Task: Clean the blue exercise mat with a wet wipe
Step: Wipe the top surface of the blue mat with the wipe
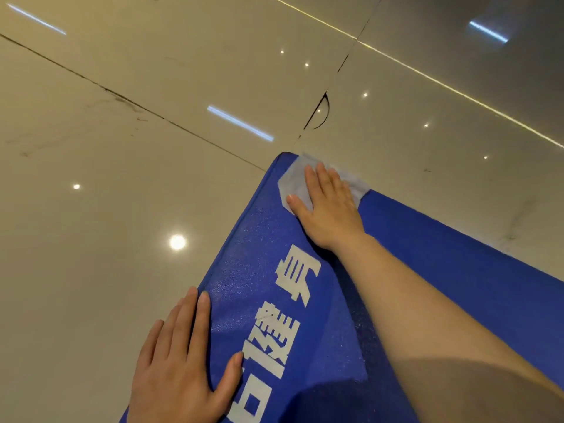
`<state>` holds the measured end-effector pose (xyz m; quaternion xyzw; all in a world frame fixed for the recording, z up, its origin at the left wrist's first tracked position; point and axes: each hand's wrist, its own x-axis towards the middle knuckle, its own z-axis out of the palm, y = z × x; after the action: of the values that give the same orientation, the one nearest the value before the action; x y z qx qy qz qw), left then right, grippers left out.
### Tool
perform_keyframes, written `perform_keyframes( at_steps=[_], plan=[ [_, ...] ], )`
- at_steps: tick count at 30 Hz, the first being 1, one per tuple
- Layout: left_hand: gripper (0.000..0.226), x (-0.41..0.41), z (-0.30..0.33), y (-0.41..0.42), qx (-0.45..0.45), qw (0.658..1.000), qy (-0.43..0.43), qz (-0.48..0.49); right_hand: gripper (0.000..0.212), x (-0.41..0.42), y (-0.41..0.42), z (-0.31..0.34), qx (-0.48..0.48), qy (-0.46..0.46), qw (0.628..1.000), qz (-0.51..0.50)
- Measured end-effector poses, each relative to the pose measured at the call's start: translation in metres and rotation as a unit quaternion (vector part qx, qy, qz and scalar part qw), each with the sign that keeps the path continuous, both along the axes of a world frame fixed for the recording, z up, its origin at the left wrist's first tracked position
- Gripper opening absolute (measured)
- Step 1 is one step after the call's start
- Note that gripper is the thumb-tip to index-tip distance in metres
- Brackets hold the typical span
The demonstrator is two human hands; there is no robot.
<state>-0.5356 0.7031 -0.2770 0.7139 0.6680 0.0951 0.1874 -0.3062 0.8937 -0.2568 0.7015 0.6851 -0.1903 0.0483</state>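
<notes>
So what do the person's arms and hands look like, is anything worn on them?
Both are bare. The right hand and its forearm show no sleeve, glove, watch or ring. The left hand is also ungloved, with no ring visible; its wrist is cut off by the frame edge. Fingernails look short and unpainted.

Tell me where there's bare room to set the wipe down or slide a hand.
Bare floor left of the blue mat; bare mat between right hand and white lettering. Crowded: far corner under the wet wipe, left edge under left hand.
</notes>
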Motion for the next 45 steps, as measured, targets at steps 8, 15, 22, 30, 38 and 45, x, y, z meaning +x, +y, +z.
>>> perform_keyframes(
  at_steps=[8, 15, 22, 30, 38, 45],
  plan=[
    [0.080, 0.002, 0.001, 0.003, 0.011, 1.000, -0.013, 0.005, 0.073, -0.021, 0.006, -0.004, -0.012, -0.036, 0.991, -0.128],
    [0.081, 0.000, -0.001, 0.003, -0.012, 1.000, 0.008, -0.015, 0.081, -0.032, 0.018, -0.003, -0.008, -0.034, 0.999, -0.030],
    [0.082, 0.000, 0.000, 0.002, -0.039, 0.998, 0.037, -0.012, 0.056, -0.064, -0.044, -0.002, 0.000, 0.014, 0.998, 0.068],
    [0.082, 0.001, -0.001, 0.000, -0.032, 0.998, 0.047, -0.013, 0.076, -0.063, -0.090, 0.009, -0.049, 0.071, 0.991, 0.102],
    [0.082, 0.000, -0.002, 0.003, -0.024, 0.998, 0.048, -0.016, 0.061, -0.049, 0.002, -0.010, 0.014, -0.012, 1.000, -0.015],
    [0.084, -0.001, -0.002, 0.001, -0.030, 0.998, 0.045, -0.013, 0.061, 0.021, -0.032, -0.010, 0.062, -0.041, 0.994, -0.082]
  ],
)
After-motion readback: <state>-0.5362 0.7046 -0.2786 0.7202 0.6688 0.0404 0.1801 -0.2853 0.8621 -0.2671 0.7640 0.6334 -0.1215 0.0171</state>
